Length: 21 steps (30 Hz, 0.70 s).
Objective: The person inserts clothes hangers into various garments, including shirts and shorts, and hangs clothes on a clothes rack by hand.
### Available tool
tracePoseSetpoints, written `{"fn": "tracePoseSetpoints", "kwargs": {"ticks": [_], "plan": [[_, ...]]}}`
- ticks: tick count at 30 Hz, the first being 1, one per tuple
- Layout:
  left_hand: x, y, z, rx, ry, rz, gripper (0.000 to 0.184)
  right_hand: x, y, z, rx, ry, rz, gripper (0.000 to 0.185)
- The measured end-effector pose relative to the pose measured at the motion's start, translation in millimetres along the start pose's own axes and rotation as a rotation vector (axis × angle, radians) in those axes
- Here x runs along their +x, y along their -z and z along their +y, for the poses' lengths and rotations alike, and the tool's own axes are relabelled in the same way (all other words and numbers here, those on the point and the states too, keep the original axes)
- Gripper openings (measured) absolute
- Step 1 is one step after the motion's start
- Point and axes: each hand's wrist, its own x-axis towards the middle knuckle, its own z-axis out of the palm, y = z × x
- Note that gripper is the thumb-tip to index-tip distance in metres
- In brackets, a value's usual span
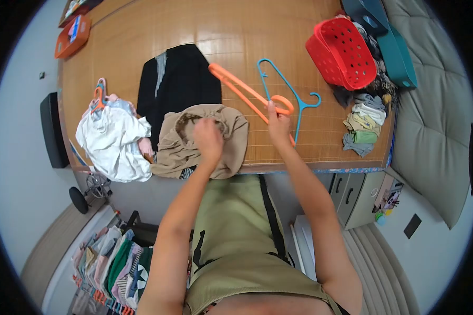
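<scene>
My right hand (pixel 279 127) is closed around an orange hanger (pixel 242 88), near its hook, and holds it above the table. A blue hanger (pixel 281 79) lies on the tabletop just beyond, partly crossed by the orange one. My left hand (pixel 208 139) is on a crumpled beige garment (pixel 234 142) at the near edge, its curled fingers at the gathered opening; the fingertips are partly hidden by cloth. Under and behind the beige garment lies a black garment (pixel 194 79) with a grey strip.
White clothes (pixel 113 139) with hangers lie at the left. A red basket (pixel 320 50), a teal bin (pixel 397 58) and folded clothes (pixel 365 118) line the right side. An orange basket (pixel 63 44) stands far left. Below left, a rack holds hung clothes (pixel 115 268).
</scene>
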Motion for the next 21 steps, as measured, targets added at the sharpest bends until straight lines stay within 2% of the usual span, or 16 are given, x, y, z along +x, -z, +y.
{"fn": "tracePoseSetpoints", "kwargs": {"ticks": [2,5,8,11,14,15,16,17,19,20,21], "plan": [[-3,21,-37,0.186,0.148,0.145,0.032,0,0,9,0.004,0.091,-0.135,0.034],[-5,35,-85,0.209,0.332,0.044,0.035,-8,-12,9,-0.059,0.251,-0.232,0.033],[-5,23,-127,0.024,0.306,0.043,0.030,-16,-14,-4,-0.211,0.347,-0.350,0.030],[-3,36,-132,-0.152,0.246,0.045,0.023,-29,-29,-28,-0.374,0.494,-0.393,0.026],[2,57,-95,-0.374,0.131,0.075,0.016,-34,-55,-30,-0.475,0.647,-0.445,0.025],[-1,66,-79,-0.423,0.092,0.000,0.015,-41,-70,-38,-0.472,0.669,-0.480,0.027],[-5,66,-66,-0.474,-0.047,0.044,0.015,-47,-85,-45,-0.470,0.692,-0.515,0.028],[-5,83,-49,-0.563,-0.051,-0.015,0.014,-54,-100,-41,-0.390,0.653,-0.474,0.029],[-3,111,-44,-0.692,0.120,-0.098,0.020,-66,-126,-36,-0.229,0.573,-0.390,0.031],[1,120,-54,-0.518,-0.013,0.022,0.023,-69,-126,-40,-0.330,0.408,-0.470,0.034],[4,129,-69,-0.342,-0.144,0.139,0.026,-71,-130,-40,-0.297,0.391,-0.460,0.033]]}}
